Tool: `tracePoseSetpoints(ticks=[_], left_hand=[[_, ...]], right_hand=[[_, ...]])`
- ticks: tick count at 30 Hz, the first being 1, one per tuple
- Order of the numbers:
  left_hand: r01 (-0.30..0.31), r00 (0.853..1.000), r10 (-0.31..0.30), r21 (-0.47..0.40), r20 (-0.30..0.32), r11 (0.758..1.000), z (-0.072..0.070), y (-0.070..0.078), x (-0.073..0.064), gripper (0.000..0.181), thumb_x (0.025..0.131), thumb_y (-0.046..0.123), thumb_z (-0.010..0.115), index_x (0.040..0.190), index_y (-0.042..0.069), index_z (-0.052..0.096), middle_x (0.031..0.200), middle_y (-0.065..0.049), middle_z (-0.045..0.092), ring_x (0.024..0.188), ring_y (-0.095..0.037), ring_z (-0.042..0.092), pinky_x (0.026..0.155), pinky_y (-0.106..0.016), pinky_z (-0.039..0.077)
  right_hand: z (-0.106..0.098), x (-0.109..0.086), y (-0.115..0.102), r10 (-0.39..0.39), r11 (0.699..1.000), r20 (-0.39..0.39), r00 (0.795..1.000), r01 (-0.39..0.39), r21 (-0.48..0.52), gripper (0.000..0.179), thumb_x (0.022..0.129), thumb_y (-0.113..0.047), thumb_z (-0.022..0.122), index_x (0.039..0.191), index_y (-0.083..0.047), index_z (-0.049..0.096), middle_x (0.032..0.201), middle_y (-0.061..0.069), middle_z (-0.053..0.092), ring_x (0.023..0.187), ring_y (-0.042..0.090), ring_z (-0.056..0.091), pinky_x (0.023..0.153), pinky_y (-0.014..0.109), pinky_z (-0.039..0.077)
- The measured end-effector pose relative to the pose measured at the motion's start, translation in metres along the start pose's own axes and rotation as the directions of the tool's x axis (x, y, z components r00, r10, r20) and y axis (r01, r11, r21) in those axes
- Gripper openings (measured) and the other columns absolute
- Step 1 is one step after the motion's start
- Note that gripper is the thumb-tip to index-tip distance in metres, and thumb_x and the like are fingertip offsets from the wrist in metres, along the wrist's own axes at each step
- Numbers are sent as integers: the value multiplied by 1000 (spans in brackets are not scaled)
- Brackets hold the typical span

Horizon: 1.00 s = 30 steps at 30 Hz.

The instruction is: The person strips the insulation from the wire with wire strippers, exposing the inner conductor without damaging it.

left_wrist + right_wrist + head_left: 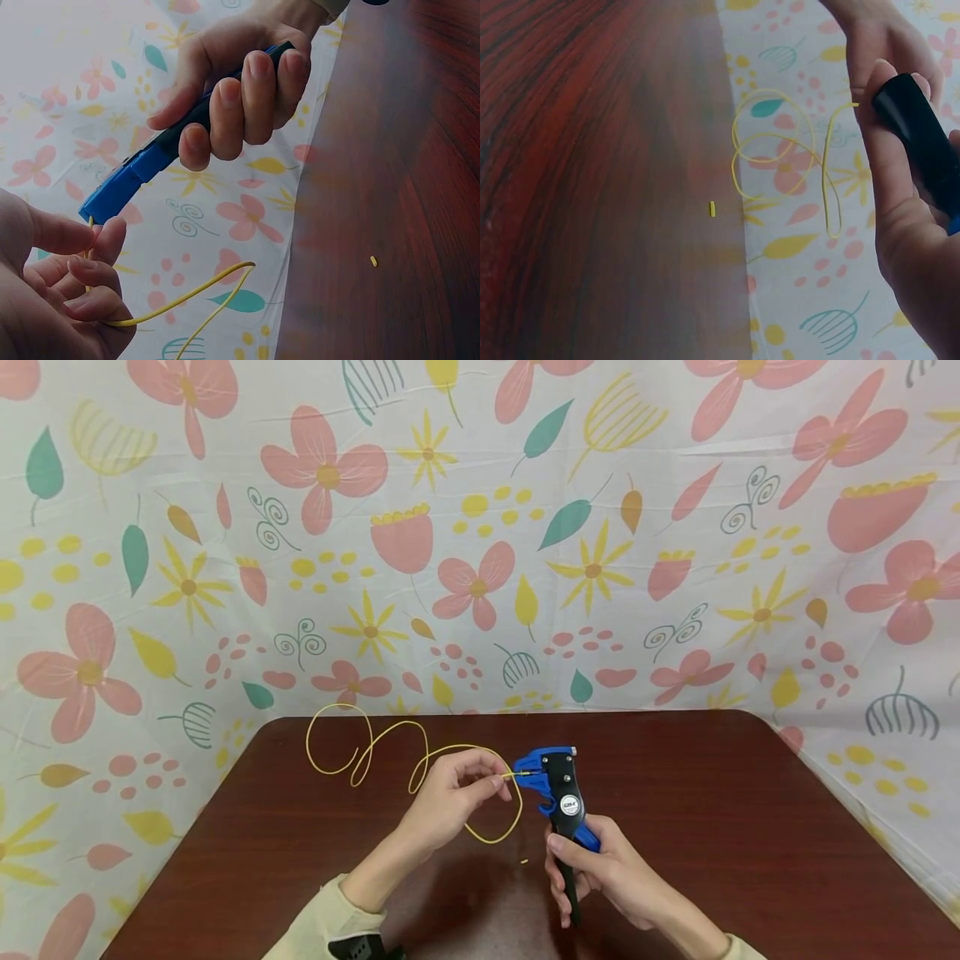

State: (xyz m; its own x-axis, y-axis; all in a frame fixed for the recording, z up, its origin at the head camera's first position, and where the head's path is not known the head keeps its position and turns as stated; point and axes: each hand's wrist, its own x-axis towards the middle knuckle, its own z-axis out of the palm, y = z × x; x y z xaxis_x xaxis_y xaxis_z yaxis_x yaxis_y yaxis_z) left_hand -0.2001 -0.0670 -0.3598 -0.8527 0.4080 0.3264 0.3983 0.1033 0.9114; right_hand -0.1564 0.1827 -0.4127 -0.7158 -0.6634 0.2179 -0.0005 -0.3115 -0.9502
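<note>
In the head view my left hand [442, 793] pinches a thin yellow wire [491, 842] between thumb and forefinger, close to one end. That end lies in the blue jaws of a black-and-blue wire stripper [558, 785]. My right hand [611, 868] grips the stripper by its handles, fingers wrapped round them, the head pointing up and left. In the left wrist view the wire [187, 295] also runs across the curled lower fingers of my left hand [52, 277]. A short yellow bit of insulation [524, 862] lies on the table below the tool.
The rest of the wire trails in loose loops toward the back left of the dark brown table [712, 827]. Behind the table's far edge hangs a white cloth [660, 635] with flowers and leaves. A dark watch [358, 947] shows at my left cuff.
</note>
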Motion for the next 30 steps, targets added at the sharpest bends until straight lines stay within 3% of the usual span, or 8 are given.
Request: tracePoseSetpoints(ticks=[5,9,18,22,26,30], left_hand=[[-10,1000,10,-7,2,1000,0,1,0,11,102,1,62,104,-1,72,85,-11,74,80,-18,63,73,-29,46],[-21,1000,21,-6,3,1000,1,1,0,11,101,1,62,102,3,73,85,-11,74,80,-18,64,72,-29,46],[-13,1000,13,-17,5,1000,2,3,1,10,101,1,62,102,-1,72,85,-12,74,79,-18,65,72,-28,47],[-10,1000,10,-20,5,1000,4,4,1,10,101,1,62,103,-4,71,85,-13,74,77,-16,65,70,-27,46],[-7,1000,7,-16,-4,1000,5,4,1,10,101,1,62,102,-1,71,85,-13,74,72,-14,60,67,-25,45],[-7,1000,6,-10,-14,1000,5,4,1,10,101,1,62,103,-2,71,86,-14,74,72,-14,57,67,-25,45]], right_hand=[[0,0,1,-7,1000,-13,1000,7,-9,20,114,-5,36,115,6,53,85,9,64,65,18,68,57,49,61],[0,0,2,-25,999,-29,999,25,-21,23,114,-5,35,109,10,50,81,11,62,63,18,67,54,50,60],[2,0,-1,-11,997,-76,997,5,-82,28,115,-9,36,100,8,52,71,36,40,53,19,62,44,53,55],[4,1,-3,-14,994,-133,991,-1,-111,38,115,-12,37,90,16,44,64,34,36,43,21,53,36,45,50],[7,2,-5,-8,991,-205,979,-19,-131,44,115,-16,41,84,16,40,59,30,33,38,20,45,33,37,43],[8,3,-7,-7,992,-215,977,-21,-128,44,115,-16,42,85,16,39,60,30,32,38,18,45,32,36,42]])
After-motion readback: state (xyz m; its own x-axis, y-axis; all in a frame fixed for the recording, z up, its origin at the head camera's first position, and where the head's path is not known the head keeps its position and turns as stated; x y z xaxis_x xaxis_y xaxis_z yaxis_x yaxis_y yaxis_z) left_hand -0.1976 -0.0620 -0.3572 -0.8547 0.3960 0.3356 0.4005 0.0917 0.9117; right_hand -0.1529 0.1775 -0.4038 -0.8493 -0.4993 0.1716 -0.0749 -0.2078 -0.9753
